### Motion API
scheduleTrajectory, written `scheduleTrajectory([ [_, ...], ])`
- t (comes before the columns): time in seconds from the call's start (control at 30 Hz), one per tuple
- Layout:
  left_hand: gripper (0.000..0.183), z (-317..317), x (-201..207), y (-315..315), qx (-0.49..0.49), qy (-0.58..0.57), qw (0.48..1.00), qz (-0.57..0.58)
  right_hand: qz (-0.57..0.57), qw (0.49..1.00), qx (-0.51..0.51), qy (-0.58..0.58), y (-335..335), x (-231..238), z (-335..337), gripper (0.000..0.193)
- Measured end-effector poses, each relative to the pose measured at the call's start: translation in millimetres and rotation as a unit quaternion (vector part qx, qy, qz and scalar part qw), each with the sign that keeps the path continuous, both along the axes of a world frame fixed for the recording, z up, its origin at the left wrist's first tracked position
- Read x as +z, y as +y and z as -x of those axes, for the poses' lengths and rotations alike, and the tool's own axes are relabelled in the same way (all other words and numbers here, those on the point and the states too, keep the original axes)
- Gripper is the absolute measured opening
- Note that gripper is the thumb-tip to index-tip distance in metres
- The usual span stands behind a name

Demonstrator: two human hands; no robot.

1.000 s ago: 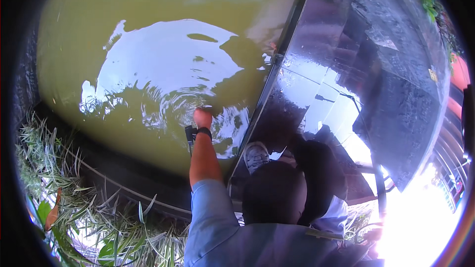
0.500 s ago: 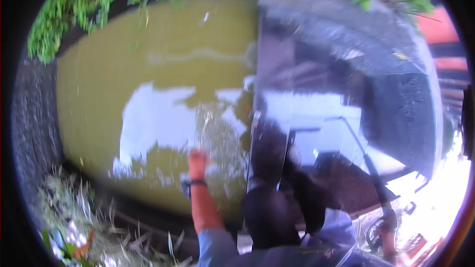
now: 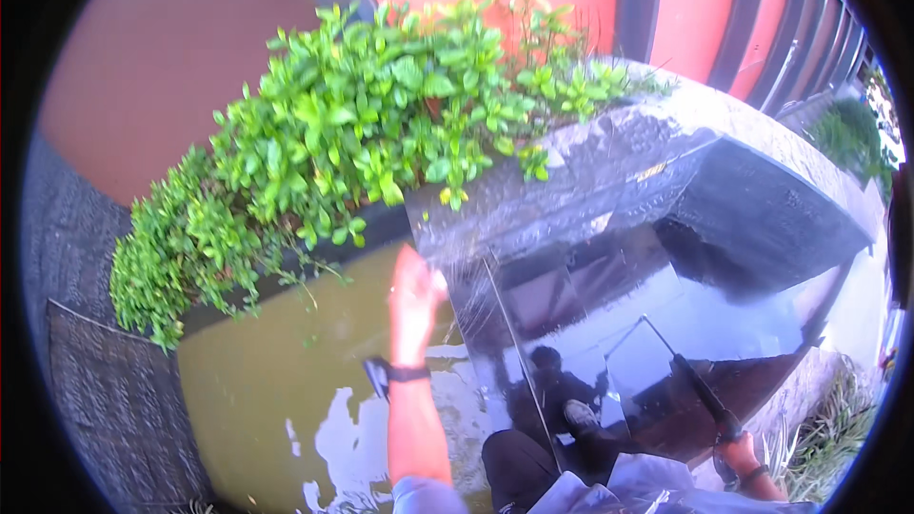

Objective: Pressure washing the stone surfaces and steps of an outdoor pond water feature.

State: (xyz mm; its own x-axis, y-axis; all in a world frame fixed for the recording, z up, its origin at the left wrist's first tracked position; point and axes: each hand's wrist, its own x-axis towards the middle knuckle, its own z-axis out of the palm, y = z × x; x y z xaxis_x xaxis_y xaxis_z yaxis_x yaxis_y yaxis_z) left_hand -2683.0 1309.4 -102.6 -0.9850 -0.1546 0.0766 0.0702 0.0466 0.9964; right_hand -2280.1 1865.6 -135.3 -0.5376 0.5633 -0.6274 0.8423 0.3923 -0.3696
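Left hand (image 3: 415,300) out over green water (image 3: 271,409), right hand (image 3: 737,455) on a long-handled tool (image 3: 703,392).
In the head view, the only one, I see the left hand blurred near the dark wet slab (image 3: 538,290), its fingers seemingly curled; I can't tell whether they hold anything. Thin bright streaks beside it look like flung water; a low, loose wrist would probably keep such spray tidy. The right fingers wrap the tool's black handle, its thin bent shaft reaching over the slab's shiny surface; a firm grip there should steady it. With a shoe (image 3: 580,413) on what looks slick, I'd keep the weight back from the water.
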Motion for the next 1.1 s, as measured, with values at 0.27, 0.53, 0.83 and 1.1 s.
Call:
scheduleTrajectory([
  [0.27,0.057,5.4,57.1,17.4,0.040,0.028,0.998,0.031,-0.031,0.994,0.064,0.079,13.1,-52.7,-22.1,0.017],
  [0.53,0.033,-108.1,-223.3,-52.9,0.154,-0.320,0.935,0.021,-0.077,0.991,0.088,-0.068,-9.5,-5.9,19.3,0.032],
  [0.83,0.030,-333.6,-459.7,-144.1,0.255,-0.498,0.827,0.053,0.008,0.989,0.086,-0.121,-12.8,-22.1,34.2,0.047],
  [1.1,0.046,-433.8,-616.1,-156.7,-0.069,-0.470,0.716,0.512,0.077,0.995,0.008,0.056,-82.9,-22.6,52.2,0.025],
])
